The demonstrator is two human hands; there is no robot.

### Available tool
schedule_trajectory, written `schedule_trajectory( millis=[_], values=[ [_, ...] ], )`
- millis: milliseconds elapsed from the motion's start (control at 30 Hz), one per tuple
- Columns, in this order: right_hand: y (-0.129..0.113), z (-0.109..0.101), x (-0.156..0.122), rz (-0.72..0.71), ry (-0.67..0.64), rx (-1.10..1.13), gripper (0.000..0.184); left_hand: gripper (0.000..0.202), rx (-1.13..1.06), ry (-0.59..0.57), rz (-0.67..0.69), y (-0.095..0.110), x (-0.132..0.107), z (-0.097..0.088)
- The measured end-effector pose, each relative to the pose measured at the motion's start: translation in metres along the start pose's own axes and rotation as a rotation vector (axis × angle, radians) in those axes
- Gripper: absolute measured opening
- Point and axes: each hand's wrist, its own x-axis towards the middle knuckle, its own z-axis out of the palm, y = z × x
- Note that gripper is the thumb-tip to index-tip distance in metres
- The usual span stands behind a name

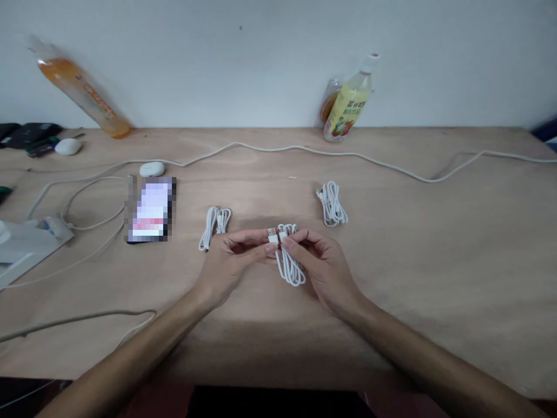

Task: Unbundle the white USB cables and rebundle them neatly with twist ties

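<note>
White-housed USB-A plugs [272,237] sit side by side between the fingertips at the centre of the frame, metal ends up. The left hand [221,264] pinches one plug between thumb and fingers; the right hand [328,267] grips the other along with the top of a coiled white cable [292,270], its loops reaching below the right thumb. Gripping low on the housings seems to keep the metal ends uncovered. Whether both plugs belong to this coil, I cannot tell.

Just beyond the left knuckles lies a bundled white cable [211,229]; a second bundle [332,203] lies above the right hand, both probably folded against tangling. Left of centre, a phone [151,210] lies below a small white case [152,169]. Across the upper frame, a long white cord [304,148] crosses the wooden tabletop [435,244].
</note>
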Motion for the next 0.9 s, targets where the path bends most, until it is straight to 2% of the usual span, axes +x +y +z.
schedule_trajectory(
  millis=[233,533,900],
  values=[
    [0.0006,-0.0012,0.0005,-0.018,0.004,-0.035,0.034,0.027,0.005,0.001,-0.01,-0.0023,0.0005,-0.0006],
    [0.0009,-0.0009,0.0005,0.008,0.009,0.008,0.032,0.021,-0.063,-0.012,-0.01,-0.0014,0.0,0.0012],
    [0.0011,-0.0015,0.0004,-0.001,0.006,-0.017,0.03,0.028,-0.088,-0.007,-0.029,-0.0008,0.0014,0.0014]
  ],
)
